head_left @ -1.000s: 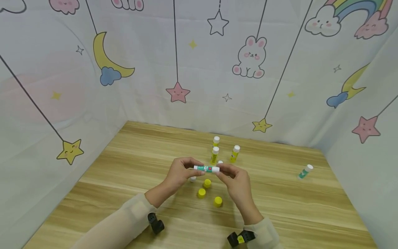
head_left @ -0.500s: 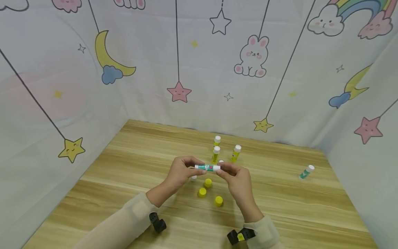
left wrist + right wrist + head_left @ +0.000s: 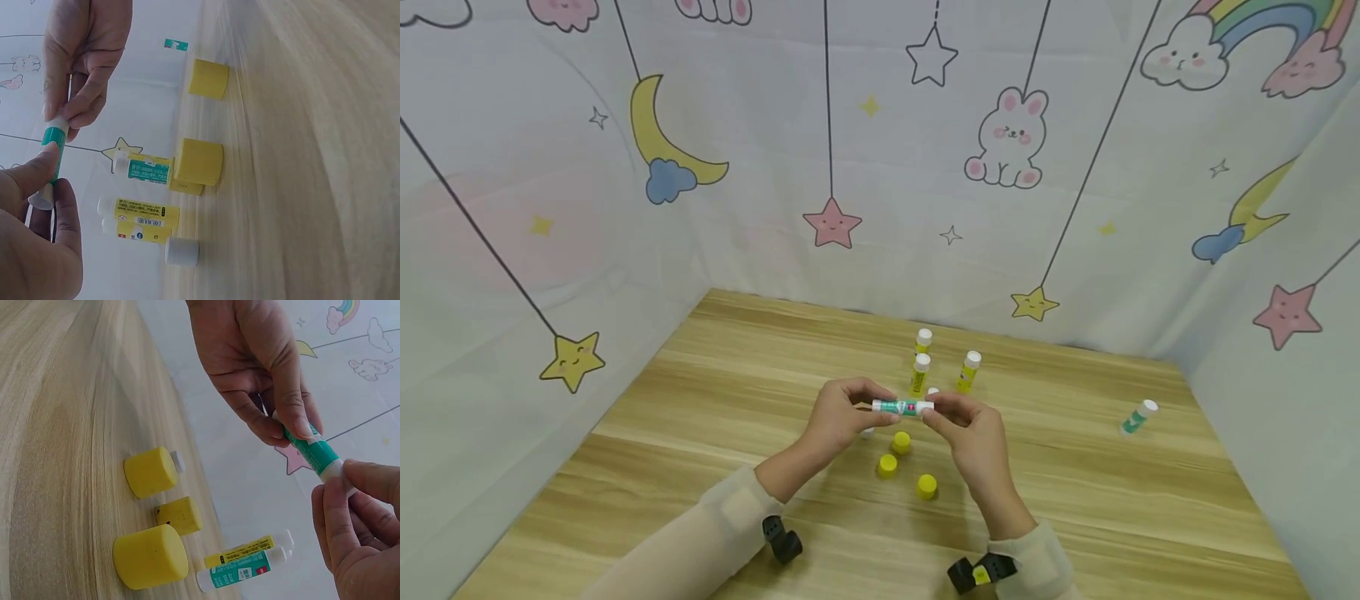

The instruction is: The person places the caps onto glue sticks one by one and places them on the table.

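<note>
A green-and-white glue stick [image 3: 901, 407] lies level between both hands, above the table. My left hand [image 3: 837, 415] pinches its plain white end between thumb and fingers. At the other end, my right hand [image 3: 973, 433] pinches the white cap. In the right wrist view the cap [image 3: 335, 473] sits against the green barrel with fingers around it. Below the hands, several yellow caps [image 3: 927, 486] stand on the table, with a white cap [image 3: 182, 251] beside them. Just behind the hands stand yellow glue sticks [image 3: 919, 377] with white caps, and another green glue stick [image 3: 145, 169] partly hidden.
One more green glue stick [image 3: 1138, 417] stands apart at the right of the wooden table [image 3: 1075, 500]. A third yellow glue stick [image 3: 969, 372] is toward the back. White printed cloth [image 3: 760, 125] hangs behind the table and along its sides.
Both hands keep their hold on the glue stick, which has shifted very slightly to the right in the head view. The things on the table stay where they were.
</note>
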`<act>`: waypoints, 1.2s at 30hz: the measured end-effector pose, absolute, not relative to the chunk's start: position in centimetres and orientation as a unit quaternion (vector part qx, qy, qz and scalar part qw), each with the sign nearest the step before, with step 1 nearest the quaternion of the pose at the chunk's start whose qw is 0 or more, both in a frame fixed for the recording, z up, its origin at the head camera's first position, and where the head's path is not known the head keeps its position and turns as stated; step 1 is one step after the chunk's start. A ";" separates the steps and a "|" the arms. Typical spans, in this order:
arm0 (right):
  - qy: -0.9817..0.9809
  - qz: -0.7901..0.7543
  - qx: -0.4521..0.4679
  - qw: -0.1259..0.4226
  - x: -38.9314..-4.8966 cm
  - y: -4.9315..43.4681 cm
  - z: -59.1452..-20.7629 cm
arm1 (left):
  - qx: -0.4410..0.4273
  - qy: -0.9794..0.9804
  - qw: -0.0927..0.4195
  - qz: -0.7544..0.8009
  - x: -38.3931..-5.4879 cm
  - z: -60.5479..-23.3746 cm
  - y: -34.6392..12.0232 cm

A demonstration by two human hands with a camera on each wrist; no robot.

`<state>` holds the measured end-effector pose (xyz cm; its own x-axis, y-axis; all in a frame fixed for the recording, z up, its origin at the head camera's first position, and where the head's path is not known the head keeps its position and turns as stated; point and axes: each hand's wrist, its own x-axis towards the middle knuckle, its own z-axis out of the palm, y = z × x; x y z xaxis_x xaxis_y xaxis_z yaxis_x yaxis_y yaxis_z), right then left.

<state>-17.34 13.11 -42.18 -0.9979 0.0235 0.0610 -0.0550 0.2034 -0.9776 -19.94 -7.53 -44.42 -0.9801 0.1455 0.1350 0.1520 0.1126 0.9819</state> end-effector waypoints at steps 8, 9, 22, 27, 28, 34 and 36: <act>-0.773 0.633 0.018 0.024 -17.3 13.6 -42.2 | -0.112 -0.751 -0.003 -0.651 -19.9 -44.5 -7.4; -0.777 0.629 0.019 0.026 -17.3 13.7 -42.2 | -0.112 -0.751 -0.005 -0.651 -19.9 -44.5 -7.4; -0.800 0.598 0.011 0.044 -17.8 16.8 -40.8 | -0.115 -0.773 0.006 -0.624 -20.2 -43.9 -7.5; -0.818 0.571 0.003 0.069 -18.0 19.1 -40.1 | -0.113 -0.777 0.009 -0.620 -20.6 -44.5 -7.7; -0.822 0.564 0.000 0.074 -18.1 19.7 -40.0 | -0.112 -0.777 0.010 -0.619 -20.7 -44.6 -7.8; -0.858 0.504 -0.007 0.104 -18.6 23.4 -39.4 | -0.108 -0.777 0.014 -0.620 -20.9 -44.9 -8.2; -0.874 0.472 -0.010 0.113 -18.9 24.5 -39.3 | -0.105 -0.778 0.014 -0.619 -21.0 -45.0 -8.4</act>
<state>-18.90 24.48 -39.28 -0.9745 0.1232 0.1875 -0.0894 0.5534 -0.8281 -20.97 -8.40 -44.99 -0.9775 0.1461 0.1519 0.1808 0.2107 0.9607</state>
